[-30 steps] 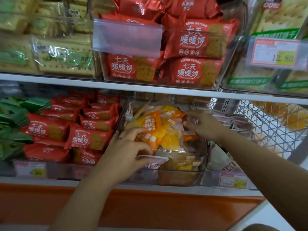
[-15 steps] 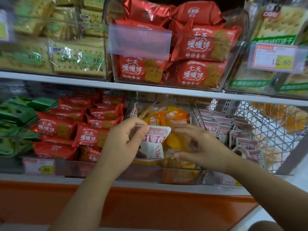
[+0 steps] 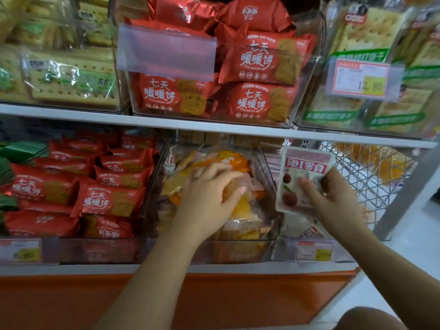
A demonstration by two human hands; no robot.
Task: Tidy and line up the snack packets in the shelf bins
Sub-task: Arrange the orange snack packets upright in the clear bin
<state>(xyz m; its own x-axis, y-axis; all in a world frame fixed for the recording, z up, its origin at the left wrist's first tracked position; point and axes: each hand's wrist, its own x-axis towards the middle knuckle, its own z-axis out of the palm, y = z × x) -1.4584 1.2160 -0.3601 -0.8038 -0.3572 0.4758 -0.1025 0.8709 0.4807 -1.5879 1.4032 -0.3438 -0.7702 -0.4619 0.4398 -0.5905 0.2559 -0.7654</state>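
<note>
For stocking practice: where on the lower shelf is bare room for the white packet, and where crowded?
The wire basket looks bare in front, beside the right hand holding the white packet. Crowded: the middle bin under the left hand; the red packets.

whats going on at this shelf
A person is sorting snack packets in clear bins on a shop shelf. Their right hand holds a white and pink packet upright, in front of the bin to the right of the middle bin. Their left hand rests on the jumbled orange and yellow packets in the middle bin. The red packets in the bin to the left lie in rough rows.
</note>
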